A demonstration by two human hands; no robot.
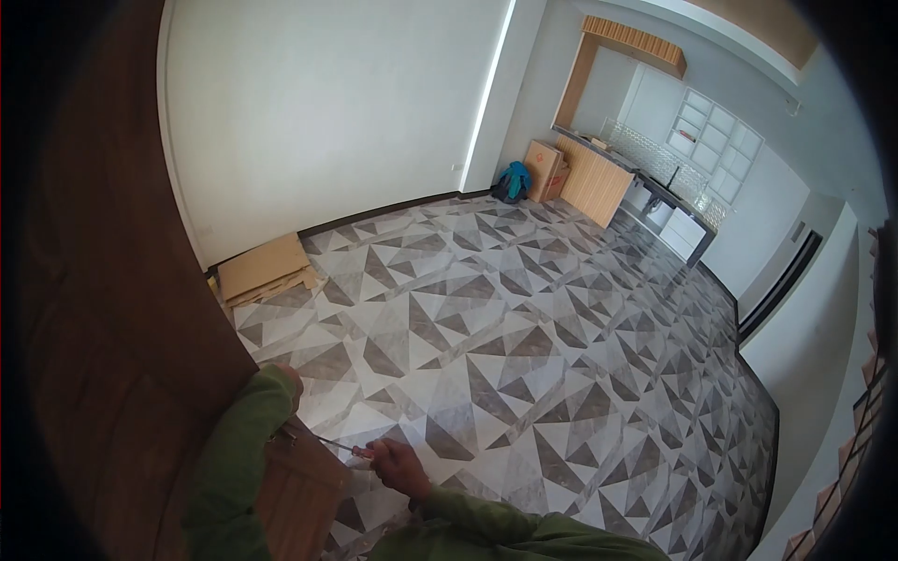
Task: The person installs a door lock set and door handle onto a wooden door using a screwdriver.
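A brown wooden door (122, 243) fills the left side of the head view. Its free edge comes close to me, with a small metal fitting (286, 433) near that edge. My right hand (400, 467) is closed around the handle of a screwdriver (357, 453). The thin shaft points left, at the door edge by the fitting; whether its tip touches is too small to tell. My left hand (294, 385) is at the door edge above the fitting, mostly covered by the green sleeve, with its fingers hidden.
Flattened cardboard (267, 271) lies by the white wall. Farther back are a teal and dark bag (512, 182), cardboard boxes (545, 170) and a kitchen counter (594, 182) with a sink area. Patterned grey tiles (505, 346) cover the floor. A dark-framed opening (781, 285) is at right.
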